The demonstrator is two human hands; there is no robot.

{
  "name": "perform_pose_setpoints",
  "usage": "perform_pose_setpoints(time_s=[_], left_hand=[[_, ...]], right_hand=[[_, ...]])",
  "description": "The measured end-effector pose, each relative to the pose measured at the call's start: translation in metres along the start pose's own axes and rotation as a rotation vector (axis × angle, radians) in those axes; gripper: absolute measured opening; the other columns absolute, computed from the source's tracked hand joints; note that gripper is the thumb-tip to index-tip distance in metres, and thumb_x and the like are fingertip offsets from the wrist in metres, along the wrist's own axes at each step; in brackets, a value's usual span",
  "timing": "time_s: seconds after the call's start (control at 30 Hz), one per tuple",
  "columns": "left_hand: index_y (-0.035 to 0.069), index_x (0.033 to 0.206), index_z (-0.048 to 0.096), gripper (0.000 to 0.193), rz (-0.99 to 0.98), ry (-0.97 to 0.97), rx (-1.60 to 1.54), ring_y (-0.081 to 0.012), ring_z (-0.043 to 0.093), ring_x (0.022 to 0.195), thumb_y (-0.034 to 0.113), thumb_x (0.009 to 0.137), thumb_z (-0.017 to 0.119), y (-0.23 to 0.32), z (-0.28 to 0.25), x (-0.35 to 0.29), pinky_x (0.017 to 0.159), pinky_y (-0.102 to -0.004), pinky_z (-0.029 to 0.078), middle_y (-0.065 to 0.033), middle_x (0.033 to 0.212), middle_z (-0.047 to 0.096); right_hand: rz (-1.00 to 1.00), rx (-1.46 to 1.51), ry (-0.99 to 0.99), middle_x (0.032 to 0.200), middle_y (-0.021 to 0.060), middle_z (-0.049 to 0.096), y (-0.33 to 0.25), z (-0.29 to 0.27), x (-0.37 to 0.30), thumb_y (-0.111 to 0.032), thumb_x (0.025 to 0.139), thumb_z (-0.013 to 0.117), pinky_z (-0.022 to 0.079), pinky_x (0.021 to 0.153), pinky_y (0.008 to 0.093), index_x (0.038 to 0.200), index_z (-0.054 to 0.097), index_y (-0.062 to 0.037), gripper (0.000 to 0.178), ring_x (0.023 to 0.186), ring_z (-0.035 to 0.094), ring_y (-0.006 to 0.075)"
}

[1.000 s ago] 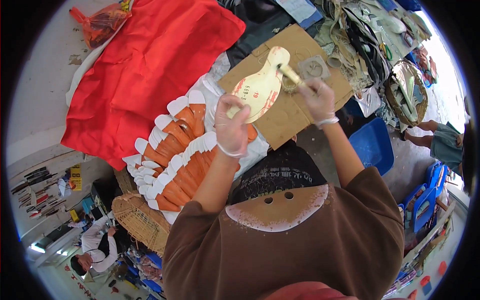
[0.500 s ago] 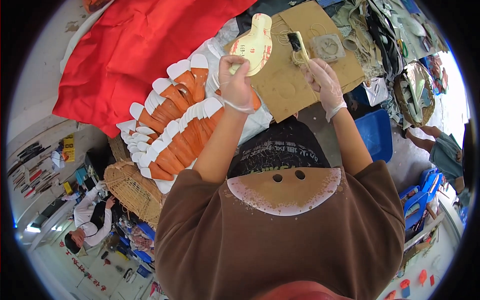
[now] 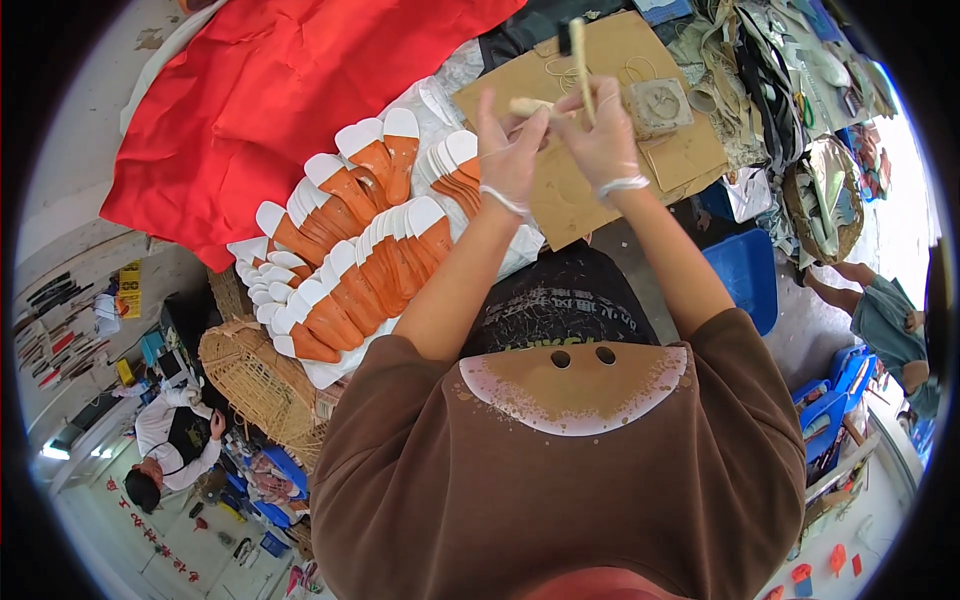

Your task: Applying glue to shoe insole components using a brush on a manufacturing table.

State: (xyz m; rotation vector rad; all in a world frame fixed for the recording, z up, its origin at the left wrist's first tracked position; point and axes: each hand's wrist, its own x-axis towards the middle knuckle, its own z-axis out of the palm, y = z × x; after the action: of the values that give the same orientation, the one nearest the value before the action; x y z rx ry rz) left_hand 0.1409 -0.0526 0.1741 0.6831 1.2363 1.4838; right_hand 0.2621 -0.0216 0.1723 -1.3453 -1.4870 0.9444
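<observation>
My left hand (image 3: 510, 150) is closed on a cream insole (image 3: 530, 106), now seen nearly edge-on and partly hidden by fingers. Beside it, my right hand (image 3: 605, 135) grips a brush (image 3: 581, 62), its dark bristles up and its pale handle running down through the fingers. The two hands almost meet above a brown cardboard sheet (image 3: 560, 190); whether the right fingers touch the insole I cannot tell. Both hands wear thin clear gloves. To their left, overlapping rows of orange-brown and white insoles (image 3: 375, 262) lie on white plastic.
A squarish translucent container (image 3: 657, 106) stands on the cardboard at the right. Red cloth (image 3: 300, 110) covers the far left. Scraps and straps (image 3: 765, 90) pile up beyond the cardboard. A blue bin (image 3: 745, 275) and a wicker basket (image 3: 260, 375) flank me. Other people are at both sides.
The insole has turned from showing its printed face to nearly edge-on. My right hand with the brush has moved left and up, close to my left hand, which has shifted slightly right.
</observation>
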Motion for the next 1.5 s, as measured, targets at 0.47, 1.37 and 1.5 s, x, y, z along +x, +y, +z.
perform_pose_setpoints(time_s=[0.47,1.37,1.5], left_hand=[[-0.002,0.11,0.066,0.037,-0.409,-0.598,0.417,-0.0141,0.064,0.084,0.02,0.081,0.075,-0.005,-0.047,0.021,0.076,-0.0282,0.052,-0.0081,0.096,0.068],[-0.006,0.105,0.059,0.026,-0.823,-0.557,0.122,-0.0176,0.069,0.077,0.006,0.084,0.066,0.009,-0.081,0.012,0.07,-0.0291,0.058,-0.0139,0.094,0.068],[-0.006,0.114,0.055,0.033,-0.88,-0.59,0.075,-0.018,0.068,0.078,0.006,0.085,0.064,0.004,-0.082,0.011,0.069,-0.0297,0.058,-0.0135,0.099,0.067]], right_hand=[[0.259,0.022,-0.205,0.09,0.001,0.057,-0.004,-0.055,0.048,-0.022,0.084,0.074,0.045,0.079,0.0286,0.111,0.054,-0.0087,0.036,0.087,0.057,0.0117],[-0.329,-0.622,-0.556,0.081,0.0155,0.063,0.038,-0.089,-0.01,-0.039,0.089,0.063,0.05,0.066,0.045,0.094,0.061,-0.0102,0.03,0.077,0.063,0.0354],[-0.085,-0.807,-0.289,0.082,0.0129,0.063,0.05,-0.099,0.008,-0.038,0.087,0.065,0.05,0.065,0.0436,0.094,0.062,-0.0113,0.028,0.076,0.063,0.0346]])
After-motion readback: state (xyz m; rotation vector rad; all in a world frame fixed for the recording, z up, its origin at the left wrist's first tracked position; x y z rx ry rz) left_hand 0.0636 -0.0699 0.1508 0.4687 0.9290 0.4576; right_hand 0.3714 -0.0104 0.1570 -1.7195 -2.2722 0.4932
